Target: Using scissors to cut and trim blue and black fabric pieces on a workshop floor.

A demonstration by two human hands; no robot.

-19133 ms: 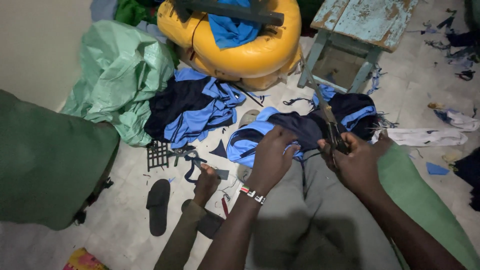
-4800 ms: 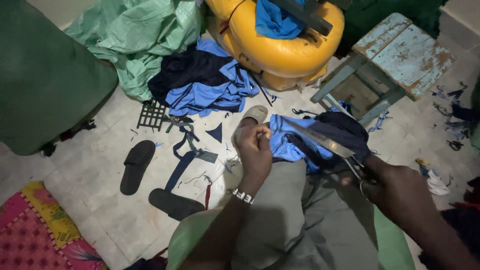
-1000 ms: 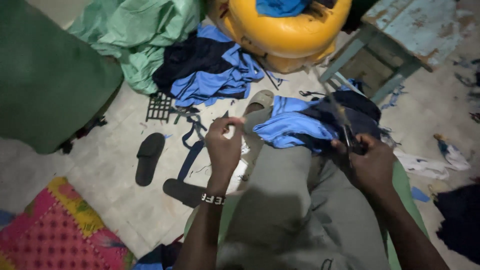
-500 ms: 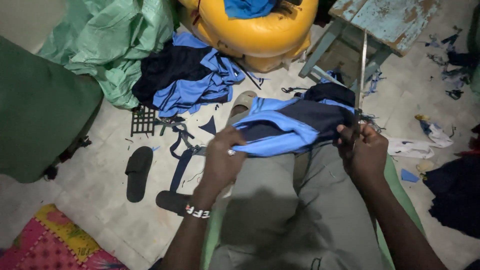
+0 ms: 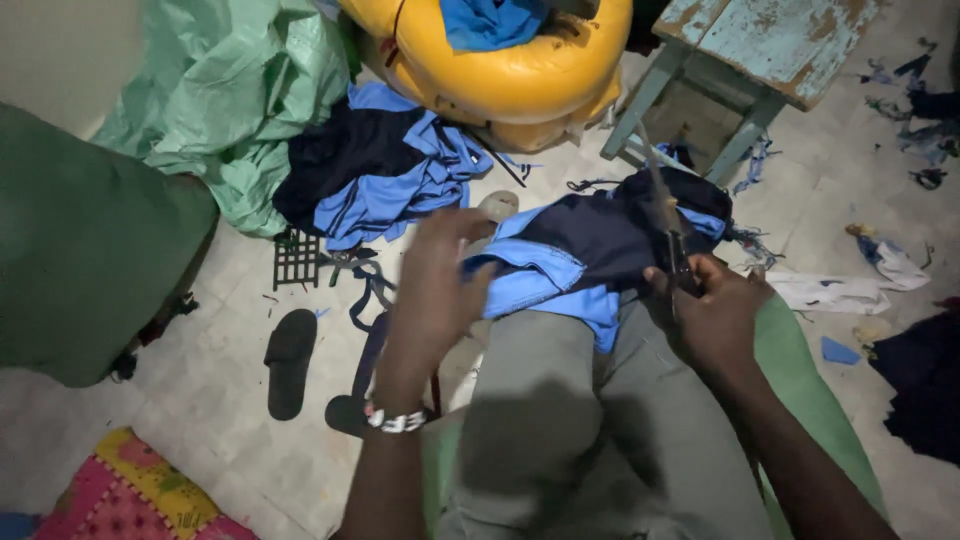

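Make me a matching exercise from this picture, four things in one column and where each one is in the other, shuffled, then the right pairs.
Things:
1. scissors
2. black sandal
3. yellow tub
4. blue and navy cloth

Places:
A. on the floor tiles, left of the knees
B. in the right hand
C. across the person's lap
D. beside the pale blue stool

Pairs: 1-B, 2-A, 3-D, 4-C

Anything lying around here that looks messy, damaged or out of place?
Yes. Fabric scraps litter the floor to the right, near the worn blue stool. Two dark sandals lie apart, one partly hidden behind the left hand. The right hand holds scissors over the blue and navy garment.
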